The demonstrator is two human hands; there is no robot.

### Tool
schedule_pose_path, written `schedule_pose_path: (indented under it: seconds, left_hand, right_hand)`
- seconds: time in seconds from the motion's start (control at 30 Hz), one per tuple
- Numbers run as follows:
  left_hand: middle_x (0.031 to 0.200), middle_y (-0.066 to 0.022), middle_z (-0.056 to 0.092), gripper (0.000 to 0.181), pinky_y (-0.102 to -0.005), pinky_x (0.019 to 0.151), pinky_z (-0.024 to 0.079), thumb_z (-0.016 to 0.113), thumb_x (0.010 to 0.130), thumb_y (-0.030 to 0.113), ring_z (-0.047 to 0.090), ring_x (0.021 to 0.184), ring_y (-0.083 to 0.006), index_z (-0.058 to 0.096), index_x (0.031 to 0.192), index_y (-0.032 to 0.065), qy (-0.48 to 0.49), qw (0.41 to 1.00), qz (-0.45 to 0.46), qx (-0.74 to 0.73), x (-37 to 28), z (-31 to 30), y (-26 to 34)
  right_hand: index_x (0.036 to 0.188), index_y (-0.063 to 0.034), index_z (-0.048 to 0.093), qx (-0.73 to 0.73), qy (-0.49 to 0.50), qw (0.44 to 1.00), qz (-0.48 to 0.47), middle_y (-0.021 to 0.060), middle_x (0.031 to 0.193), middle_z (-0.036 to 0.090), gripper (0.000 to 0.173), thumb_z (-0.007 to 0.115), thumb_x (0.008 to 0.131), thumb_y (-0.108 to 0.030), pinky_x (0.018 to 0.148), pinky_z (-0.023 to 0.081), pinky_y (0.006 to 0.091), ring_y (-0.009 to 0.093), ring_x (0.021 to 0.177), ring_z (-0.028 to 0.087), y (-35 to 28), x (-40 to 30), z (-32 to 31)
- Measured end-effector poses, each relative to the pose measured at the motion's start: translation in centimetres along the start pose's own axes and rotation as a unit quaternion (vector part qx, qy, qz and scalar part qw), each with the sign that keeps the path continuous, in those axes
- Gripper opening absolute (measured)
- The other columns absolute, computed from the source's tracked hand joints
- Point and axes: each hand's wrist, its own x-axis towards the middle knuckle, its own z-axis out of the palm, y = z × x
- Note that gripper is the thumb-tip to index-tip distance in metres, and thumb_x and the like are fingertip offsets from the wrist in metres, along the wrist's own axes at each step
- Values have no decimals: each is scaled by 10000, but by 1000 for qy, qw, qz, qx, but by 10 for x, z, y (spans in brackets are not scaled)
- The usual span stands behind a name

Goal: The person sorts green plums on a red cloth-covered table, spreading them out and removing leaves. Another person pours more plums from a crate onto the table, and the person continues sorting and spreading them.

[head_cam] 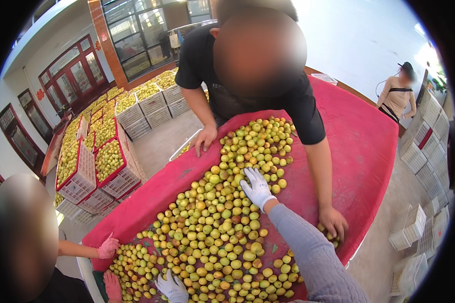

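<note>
Small round yellow-green fruits (212, 227), some blushed red-brown, are spread over a table covered with red cloth (356, 144). My right hand (257, 187), in a white knit glove, lies palm down on the fruits near the upper middle of the heap, its fingers somewhat apart. At the bottom of the view, my left hand (172, 289), gloved alike, touches fruits with its fingers spread. Neither hand shows a fruit in its grasp, though both palms are hidden. A few green leaves (275, 248) lie among the fruits.
Across the table a person in black (250, 91) leans over, one bare hand (333, 223) on fruits at the right edge. A co-worker's pink-gloved hands (109, 246) are at lower left. Filled crates (79, 170) stand behind; white crates (407, 227) and another person (396, 94) are at right.
</note>
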Motion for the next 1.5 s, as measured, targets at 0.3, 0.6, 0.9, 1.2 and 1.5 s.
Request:
schedule_pose_path:
  seconds: [0.3, 0.6, 0.9, 1.2, 1.5]
  left_hand:
    - [1477, -323, 487, 428, -637, 1259, 291, 644, 1018, 231, 404, 1437, -519, 627, 1427, 103, -7, 1000, 4, -3, 8, 2, 15]
    - [1457, -335, 475, 454, -657, 1254, 279, 646, 1004, 213, 398, 1435, -532, 607, 1437, 81, 11, 1000, 3, -11, 4, 1, 17]
    - [1341, -229, 646, 414, -574, 1184, 424, 664, 1020, 215, 574, 1291, -403, 637, 1395, 42, 31, 990, 119, 67, 6, -17, 3]
    - [1301, -273, 628, 431, -632, 1197, 372, 606, 1023, 289, 543, 1279, -474, 645, 1394, 73, 45, 992, 113, 32, 7, -11, 3]
    - [1452, -328, 507, 456, -651, 1265, 278, 584, 1045, 255, 422, 1431, -509, 591, 1458, 60, -2, 999, 28, 32, -1, 0, 6]
  right_hand:
    - [1620, -299, 529, -98, -150, 983, -46, 41, 1543, 634, 761, 511, 1004, -746, 1347, 94, 574, 297, 1564, 415, -89, 33, 58]
    - [1592, -249, 562, 11, -302, 939, -166, 71, 1617, 570, 712, 514, 1033, -687, 1337, 89, 631, 361, 1597, 362, -186, -27, 119]
    - [1158, -65, 766, 274, 42, 959, -61, 152, 1108, 764, 191, 741, 970, -88, 953, 584, 425, 334, 1026, 725, -101, 28, 62]
    - [1292, -197, 752, -61, -92, 994, 27, 46, 1405, 701, 358, 530, 1072, -371, 1123, 495, 473, 332, 1292, 635, 27, 150, 61]
    - [1409, -356, 706, -223, -322, 920, -5, 14, 1506, 629, 604, 474, 997, -733, 1207, 290, 615, 347, 1510, 352, -53, 107, 20]
